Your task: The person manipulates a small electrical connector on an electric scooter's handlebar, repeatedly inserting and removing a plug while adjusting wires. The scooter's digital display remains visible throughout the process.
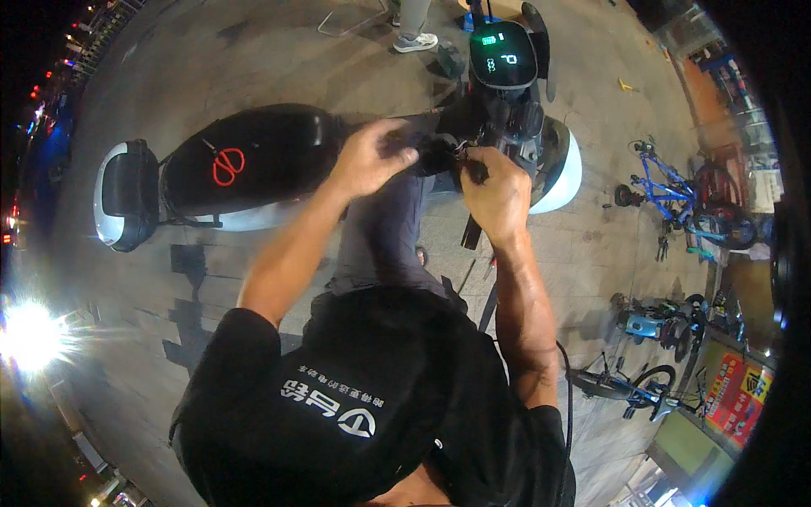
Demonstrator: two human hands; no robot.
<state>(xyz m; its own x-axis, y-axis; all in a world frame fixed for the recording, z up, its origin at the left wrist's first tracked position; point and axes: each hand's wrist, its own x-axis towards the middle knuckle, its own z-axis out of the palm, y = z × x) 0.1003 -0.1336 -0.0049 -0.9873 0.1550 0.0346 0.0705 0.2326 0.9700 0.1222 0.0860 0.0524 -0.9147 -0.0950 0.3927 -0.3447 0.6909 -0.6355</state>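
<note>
In front of me stands an electric scooter, its black seat [270, 160] to the left and its lit dashboard [504, 72] at the top. My left hand [370, 162] is curled, thumb and fingers against a dark part [435, 154] below the handlebar; what it grips is lost in shadow. Close by on the right, my right hand [498, 193] is closed in a fist beside the handlebar stem. A small dark thing [476, 172] shows at its fingers, its kind unclear. Below that hand, a dark bar end [471, 234] sticks out.
A red looped cord [227, 166] lies on the seat. Behind the seat is a white-and-black rear box [127, 196]. A blue bicycle [667, 190] and other bikes stand at the right. Someone's shoe [416, 42] is at the top. A yellow object [626, 85] lies on the pavement.
</note>
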